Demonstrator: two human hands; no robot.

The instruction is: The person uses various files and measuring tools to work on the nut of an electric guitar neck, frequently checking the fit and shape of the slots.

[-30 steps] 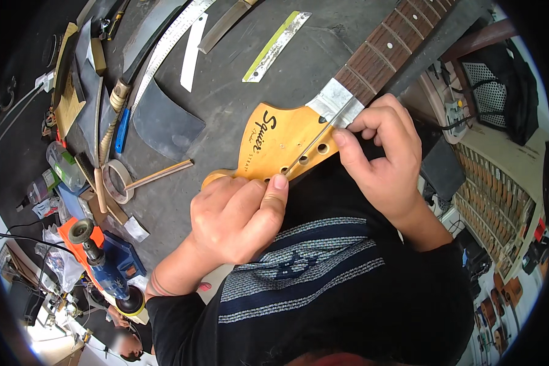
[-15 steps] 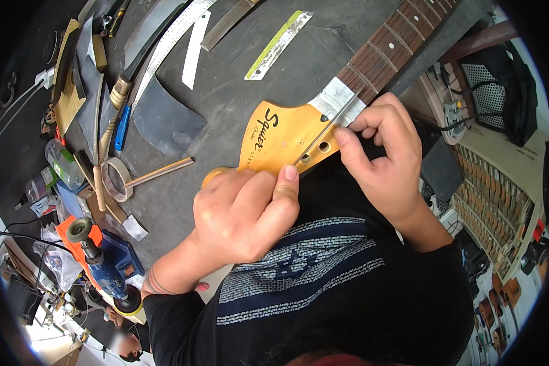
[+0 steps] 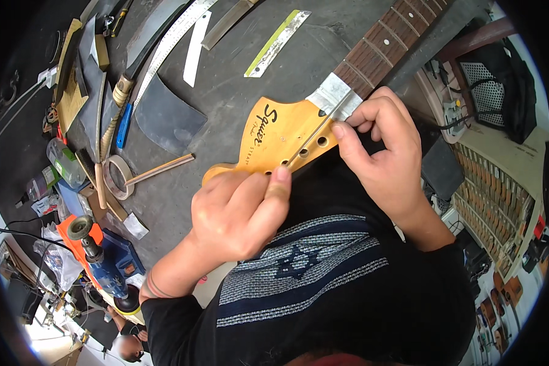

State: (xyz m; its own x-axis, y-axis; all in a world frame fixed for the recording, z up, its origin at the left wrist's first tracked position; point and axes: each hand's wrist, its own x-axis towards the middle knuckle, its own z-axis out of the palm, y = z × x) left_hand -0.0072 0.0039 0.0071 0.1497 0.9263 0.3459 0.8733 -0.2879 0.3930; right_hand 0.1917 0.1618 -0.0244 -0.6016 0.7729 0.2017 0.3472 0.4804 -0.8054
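A guitar neck [image 3: 372, 58] with a dark fretted fingerboard runs from the upper right down to its amber headstock [image 3: 287, 125]. Silvery tape [image 3: 334, 96] covers the end of the fingerboard by the nut. Across tape and headstock lies a thin metal file [image 3: 311, 137], slanting toward my left hand [image 3: 241, 210]. That hand is closed over the file's near end, thumb on top, above the tuner holes. My right hand [image 3: 384, 149] is curled at the headstock's edge beside the tape, its thumb tip close to the file; its other fingertips are partly hidden.
On the dark bench [image 3: 226, 122] lie a green-and-white metal strip [image 3: 277, 44], a dark abrasive sheet [image 3: 168, 116], a tape roll [image 3: 117, 177] and a wooden stick [image 3: 160, 169]. A blue-and-orange power tool [image 3: 107, 259] stands lower left. Another person [image 3: 131, 341] is beyond it.
My left hand has drawn the file a short way left, along the headstock. The neck has shifted slightly left in view, while my right hand stays almost in place.
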